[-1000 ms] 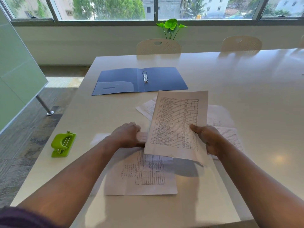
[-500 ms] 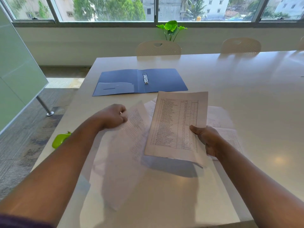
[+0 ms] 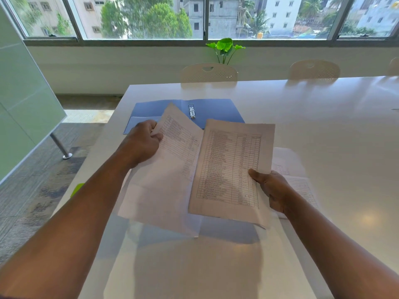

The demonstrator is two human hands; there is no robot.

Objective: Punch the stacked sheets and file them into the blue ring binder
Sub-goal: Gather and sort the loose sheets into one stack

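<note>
Gathering works best if the left hand (image 3: 141, 145), pinching a loose sheet (image 3: 166, 169), slides it squarely behind the sheet (image 3: 232, 169) gripped by the right hand (image 3: 273, 190), edges aligned, above the table's (image 3: 334, 137) near-left area, short of the open blue ring binder (image 3: 216, 110).

Blue binder (image 3: 216, 108) — white table (image 3: 323, 126)

The lifted sheets (image 3: 170, 169) hide part of the blue ring binder (image 3: 216, 110), the left arm (image 3: 86, 201) hides most of the green hole punch (image 3: 77, 188), and the printed words are too small to read.
</note>
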